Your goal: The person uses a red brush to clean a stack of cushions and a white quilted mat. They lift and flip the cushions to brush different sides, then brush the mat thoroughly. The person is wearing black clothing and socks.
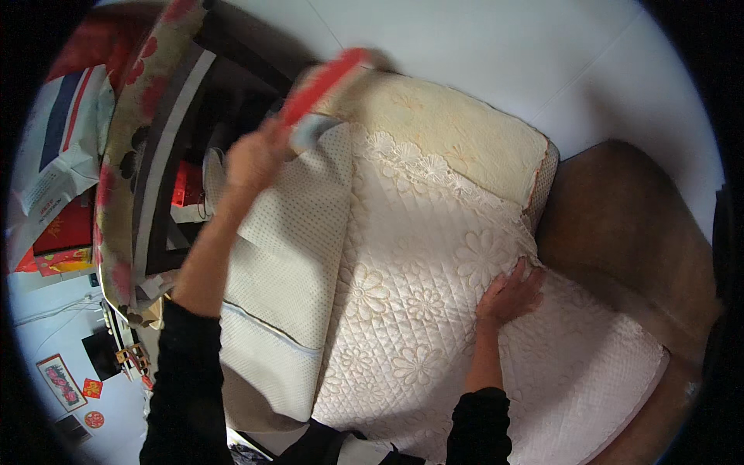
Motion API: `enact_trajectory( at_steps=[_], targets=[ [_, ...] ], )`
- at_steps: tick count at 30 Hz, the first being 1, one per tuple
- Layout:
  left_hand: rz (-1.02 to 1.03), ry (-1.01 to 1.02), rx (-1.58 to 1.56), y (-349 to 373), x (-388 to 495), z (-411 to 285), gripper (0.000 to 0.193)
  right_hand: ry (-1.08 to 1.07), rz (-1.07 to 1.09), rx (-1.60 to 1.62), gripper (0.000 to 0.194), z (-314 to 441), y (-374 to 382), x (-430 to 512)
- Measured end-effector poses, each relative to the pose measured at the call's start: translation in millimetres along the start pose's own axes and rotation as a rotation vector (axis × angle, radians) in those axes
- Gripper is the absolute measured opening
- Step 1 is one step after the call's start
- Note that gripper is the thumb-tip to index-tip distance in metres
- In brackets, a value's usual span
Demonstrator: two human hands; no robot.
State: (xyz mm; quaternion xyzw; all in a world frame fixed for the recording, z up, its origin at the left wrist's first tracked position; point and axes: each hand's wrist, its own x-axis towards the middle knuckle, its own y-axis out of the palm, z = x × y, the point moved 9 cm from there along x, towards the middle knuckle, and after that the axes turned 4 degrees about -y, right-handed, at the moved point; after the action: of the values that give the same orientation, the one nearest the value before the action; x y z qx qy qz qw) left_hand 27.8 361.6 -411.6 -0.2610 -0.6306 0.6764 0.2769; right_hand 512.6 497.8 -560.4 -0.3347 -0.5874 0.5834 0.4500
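My left hand [256, 157] is closed around the handle end of a long red object [317, 87], apparently a brush, blurred by motion. It is raised over the upper left of the sofa. Under my right hand [511, 293] lies a pale quilted sofa cover [418, 302] with flower stitching; the palm rests near its right side, fingers spread. A lace border [412, 157] trims the cover's far edge, against a cream back cushion [453, 116]. To the left of the quilting is a dotted cream fabric cushion [290, 250] with a zipper [270, 325].
A brown sofa arm [622, 232] rises on the right, against a white wall [511, 46]. At left stands a table with a flowered tablecloth [119, 232], bearing a white bag [72, 128] and red boxes [67, 229]. Framed flower art [61, 383] hangs on the far wall.
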Motion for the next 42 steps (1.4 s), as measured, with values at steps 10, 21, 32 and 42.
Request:
enact_trajectory(
  at_steps=[10, 21, 32, 42],
  targets=[
    [0.278, -0.086, -0.116, 38.2, 14.6, -18.7, 0.041, -0.062, -0.151, 0.009, 0.044, 12.4, -14.7, -0.2],
    [0.064, -0.558, -0.739, -6.7, -239.5, 106.0, 0.044, -0.036, -0.111, 0.022, 0.048, 1.3, -3.3, -1.1],
    [-0.037, -0.413, -0.318, 82.1, -368.6, 78.5, 0.023, -0.123, -0.207, -0.043, 0.048, 3.4, -8.5, -3.7],
    [0.036, -0.445, -0.488, 85.4, -366.1, 84.8, 0.023, -0.175, 0.192, 0.155, 0.054, -30.4, 0.6, -3.3]
  ],
)
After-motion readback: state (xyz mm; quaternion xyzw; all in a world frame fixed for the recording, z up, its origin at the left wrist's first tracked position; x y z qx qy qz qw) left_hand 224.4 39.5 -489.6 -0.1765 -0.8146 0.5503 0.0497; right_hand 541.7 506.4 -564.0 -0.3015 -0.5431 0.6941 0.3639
